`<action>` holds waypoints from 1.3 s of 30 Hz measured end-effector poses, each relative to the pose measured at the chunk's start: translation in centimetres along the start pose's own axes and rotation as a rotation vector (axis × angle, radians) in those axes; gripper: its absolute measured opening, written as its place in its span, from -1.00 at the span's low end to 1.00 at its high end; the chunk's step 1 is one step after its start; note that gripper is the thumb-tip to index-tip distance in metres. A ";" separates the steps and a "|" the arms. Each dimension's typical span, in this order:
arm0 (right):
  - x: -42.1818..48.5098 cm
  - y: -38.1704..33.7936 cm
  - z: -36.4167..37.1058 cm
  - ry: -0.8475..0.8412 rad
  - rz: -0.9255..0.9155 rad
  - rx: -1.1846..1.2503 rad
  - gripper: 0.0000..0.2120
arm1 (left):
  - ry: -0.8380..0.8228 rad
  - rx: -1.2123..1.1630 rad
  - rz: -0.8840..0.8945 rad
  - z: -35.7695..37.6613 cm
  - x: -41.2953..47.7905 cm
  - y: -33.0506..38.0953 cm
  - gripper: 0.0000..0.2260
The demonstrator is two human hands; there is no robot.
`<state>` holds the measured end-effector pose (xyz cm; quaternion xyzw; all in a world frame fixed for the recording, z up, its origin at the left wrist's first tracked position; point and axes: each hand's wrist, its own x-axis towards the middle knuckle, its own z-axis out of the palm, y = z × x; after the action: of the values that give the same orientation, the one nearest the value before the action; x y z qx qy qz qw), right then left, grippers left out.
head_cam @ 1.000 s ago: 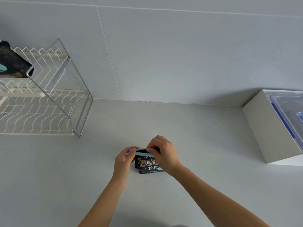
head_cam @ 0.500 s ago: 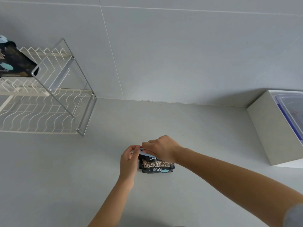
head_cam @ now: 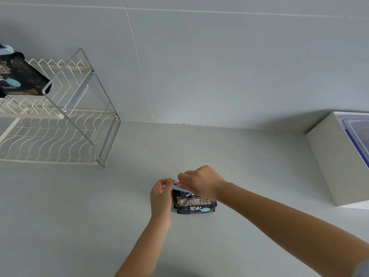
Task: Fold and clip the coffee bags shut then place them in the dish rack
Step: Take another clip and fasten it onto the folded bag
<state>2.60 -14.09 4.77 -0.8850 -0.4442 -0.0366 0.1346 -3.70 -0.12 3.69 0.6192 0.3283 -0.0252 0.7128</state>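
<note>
At the far left, a second black foil coffee bag (head_cam: 19, 76) lies tilted on the upper tier of the white wire dish rack with a chrome frame (head_cam: 60, 134). Its bottom corner points right and down toward the frame's front bar, and a pale blue strip sits at its top end by the picture's edge. The rack stands on the pale grey countertop (head_cam: 79, 216), against the grey tiled wall (head_cam: 219, 66).

Near the middle of the counter, well apart from the rack, the left hand (head_cam: 160, 194) has its fingers curled. Its thumb and fingertips pinch the left end of a pale blue plastic clip (head_cam: 178, 186). The clip's long axis runs left to right across the top of the black foil coffee bag with white lettering (head_cam: 194, 204), its left end a little farther from the person. The bag's top edge points away toward the wall and its bottom toward the person, so the print reads upright. I cannot tell whether it stands or lies flat.

The right hand (head_cam: 201, 181) arches over the bag's top, knuckles up. Its fingers are curled down onto the clip and the folded edge, hiding most of both.

At the far right sits a white rectangular box (head_cam: 329, 166), and on it is a clear plastic container with a blue rim (head_cam: 357, 132).
</note>
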 end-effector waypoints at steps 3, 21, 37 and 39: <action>-0.1 0.1 -0.7 -0.061 0.011 -0.035 -0.66 | 0.001 0.064 0.102 -0.1 0.0 0.4 -0.87; -0.3 -1.0 -0.5 0.017 -0.043 0.052 -0.69 | -0.032 0.034 -0.027 -1.5 0.1 -0.8 -0.87; -0.1 -0.6 -0.2 0.005 0.031 0.004 -0.67 | -0.333 0.402 0.330 -1.6 1.1 -0.8 -0.93; -0.4 -0.7 -0.2 0.017 -0.004 0.030 -0.78 | -0.314 0.424 0.389 -1.7 1.3 -1.3 -0.78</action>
<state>1.83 -14.04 5.07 -0.8816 -0.4454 -0.0374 0.1517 -3.98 1.59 1.88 0.7934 0.0774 -0.0516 0.6015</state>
